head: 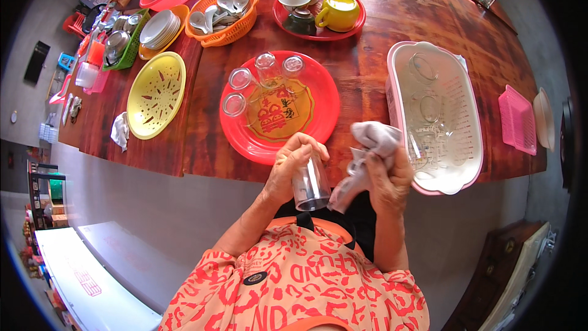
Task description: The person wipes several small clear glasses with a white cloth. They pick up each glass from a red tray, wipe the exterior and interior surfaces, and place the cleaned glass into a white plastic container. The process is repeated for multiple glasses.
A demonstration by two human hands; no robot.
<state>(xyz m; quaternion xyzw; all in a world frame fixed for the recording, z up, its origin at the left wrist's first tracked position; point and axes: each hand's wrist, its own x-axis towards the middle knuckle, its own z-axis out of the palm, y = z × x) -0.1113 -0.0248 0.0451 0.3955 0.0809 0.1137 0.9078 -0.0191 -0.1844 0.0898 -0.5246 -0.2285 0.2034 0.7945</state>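
Observation:
My left hand (291, 165) grips a clear drinking glass (311, 186) by its upper end, in front of the table's near edge. Bunched in my right hand (389, 177) is a pale grey cloth (375, 140), whose lower end hangs close beside the glass. Beyond my left hand lies a round red plastic tray (325, 101) with several upturned glasses (240, 78) along its far and left side. To the right of my right hand stands a white basin with a pink rim (475, 147), holding several clear glasses (429, 108).
A yellow colander (156, 96) and a crumpled white cloth (120, 131) lie at left. Farther back are an orange basket (229, 34) of spoons, stacked white plates (160, 28) and a red tray (298, 32) with a yellow mug (340, 11). A pink basket (517, 119) sits at the right.

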